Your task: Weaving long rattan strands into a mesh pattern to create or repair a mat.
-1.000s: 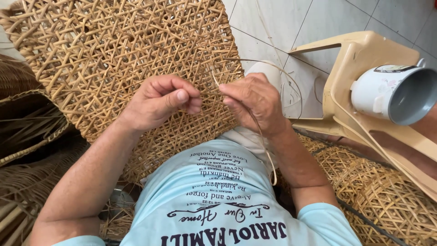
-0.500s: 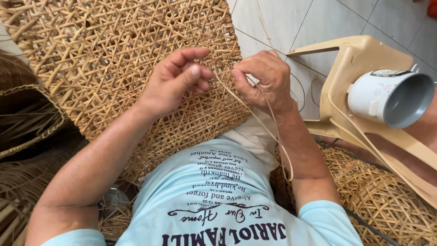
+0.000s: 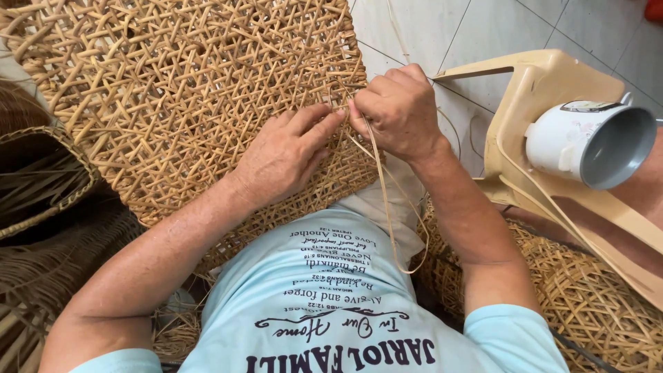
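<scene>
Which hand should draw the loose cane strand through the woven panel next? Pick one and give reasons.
Probably the right hand: its fingers are already pinched on the cane strand, which trails down from that grip. The left hand lies flat on the woven panel, well placed to steady it.

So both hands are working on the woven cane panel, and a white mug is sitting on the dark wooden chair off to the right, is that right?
Not quite: the chair is light beige plastic, not dark wood. The rest holds. In the head view the left hand and right hand both work at the woven cane panel, and the white mug sits on the chair to the right.
</scene>
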